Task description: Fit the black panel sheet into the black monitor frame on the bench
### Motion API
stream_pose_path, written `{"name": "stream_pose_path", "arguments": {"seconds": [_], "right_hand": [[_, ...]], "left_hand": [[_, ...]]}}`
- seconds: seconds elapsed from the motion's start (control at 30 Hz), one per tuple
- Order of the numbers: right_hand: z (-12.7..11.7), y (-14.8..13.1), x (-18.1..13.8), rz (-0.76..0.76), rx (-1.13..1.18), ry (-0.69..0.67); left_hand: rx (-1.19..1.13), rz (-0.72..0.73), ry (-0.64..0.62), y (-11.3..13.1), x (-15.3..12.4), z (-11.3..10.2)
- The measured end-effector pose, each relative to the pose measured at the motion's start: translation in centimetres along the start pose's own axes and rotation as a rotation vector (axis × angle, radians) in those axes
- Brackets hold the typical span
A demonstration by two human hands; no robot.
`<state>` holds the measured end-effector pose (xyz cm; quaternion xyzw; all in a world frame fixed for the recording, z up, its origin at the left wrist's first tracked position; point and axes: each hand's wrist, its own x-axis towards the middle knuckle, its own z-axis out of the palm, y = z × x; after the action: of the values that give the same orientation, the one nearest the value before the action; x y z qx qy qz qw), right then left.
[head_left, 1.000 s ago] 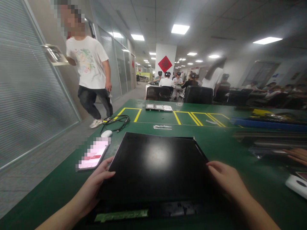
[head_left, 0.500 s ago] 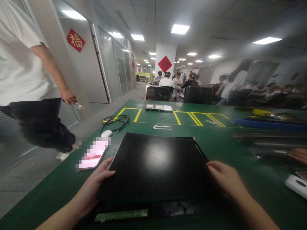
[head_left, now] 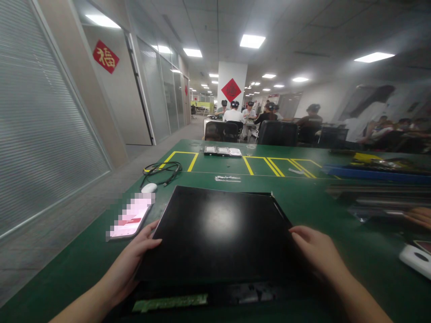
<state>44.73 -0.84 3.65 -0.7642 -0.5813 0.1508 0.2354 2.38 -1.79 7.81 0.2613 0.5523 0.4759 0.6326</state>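
Note:
A flat black panel (head_left: 208, 242) with a dull light reflection lies tilted before me, its near edge lower in the picture. My left hand (head_left: 138, 249) is closed on its left edge, thumb on top and fingers at the side and below. At the right edge, my right hand (head_left: 313, 246) pinches with the thumb on the rim; its other fingers are mostly hidden. Beneath the near edge shows a dark casing (head_left: 249, 294) with a green circuit-board strip (head_left: 171, 303). A dark rim of a second part peeks out behind the panel's far right corner.
On the green table (head_left: 286, 197) lie a phone (head_left: 129, 220), a white mouse (head_left: 149, 188), a black cable (head_left: 168, 170), several hard drives (head_left: 222, 151) and a blue tray (head_left: 377, 172). Another person's hand (head_left: 419, 217) is at the right, near a white device (head_left: 415, 260).
The person walking past on the left has gone out of view. The long-haired person at the back right has moved further right. My hands and the panel have stayed put.

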Motion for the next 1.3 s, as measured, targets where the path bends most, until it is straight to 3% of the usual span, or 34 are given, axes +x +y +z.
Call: {"name": "stream_pose_path", "arguments": {"seconds": [0.57,0.73,0.87,1.03,1.3], "right_hand": [[0.0,0.1,0.1,-0.014,0.004,0.010],[0.0,0.1,0.1,0.008,0.004,-0.005],[0.0,0.1,0.1,-0.007,0.007,0.009],[0.0,0.1,0.0,-0.023,0.026,0.015],[0.1,0.1,0.1,-0.017,0.028,0.023]], "left_hand": [[-0.004,0.050,-0.104,-0.4,0.9,-1.1],[0.018,0.099,-0.067,-0.5,1.2,-1.5],[0.141,0.175,-0.046,-0.7,1.9,-2.5],[0.423,0.398,-0.030,-0.9,3.1,-4.0],[0.644,0.510,-0.068,-1.9,5.0,-5.7]]}}
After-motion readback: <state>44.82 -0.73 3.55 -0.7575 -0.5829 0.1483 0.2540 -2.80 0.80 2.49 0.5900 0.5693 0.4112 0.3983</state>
